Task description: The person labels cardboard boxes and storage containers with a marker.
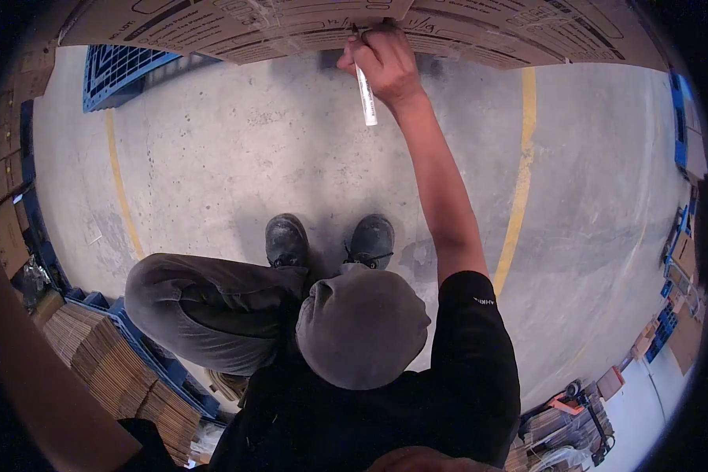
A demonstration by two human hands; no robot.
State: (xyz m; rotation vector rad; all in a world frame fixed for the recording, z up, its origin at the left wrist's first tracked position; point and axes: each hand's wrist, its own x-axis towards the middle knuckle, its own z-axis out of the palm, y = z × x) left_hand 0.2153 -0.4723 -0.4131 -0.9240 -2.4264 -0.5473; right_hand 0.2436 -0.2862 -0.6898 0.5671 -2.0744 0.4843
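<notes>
Concrete floor (291, 157) fills the middle of the frame, pale and scuffed, crossed by a yellow painted line (519, 181) at the right and a fainter one at the left. A blue pallet (122, 71) is seen in the upper left, and stacks of flattened cardboard (110, 370) on blue pallets are ranged along the lower left edge. Printed cardboard boxes (480, 35) run across the top of the frame. Two black boots (330, 240) are planted at centre, with grey-trousered knees bent below them. More boxes and an orange-handled pallet truck (570, 401) are crowded into the lower right.

The print on the boxes is too warped to be read, and the upper box edges are cut off by the frame. The left hand is not shown anywhere; a brown blurred shape at the lower left cannot be identified.

The right hand (385, 63) is raised at top centre, its fingers (362, 51) curled tight around a white marker (366, 94), whose tip is pressed to the box face while its body hangs down below the fist
</notes>
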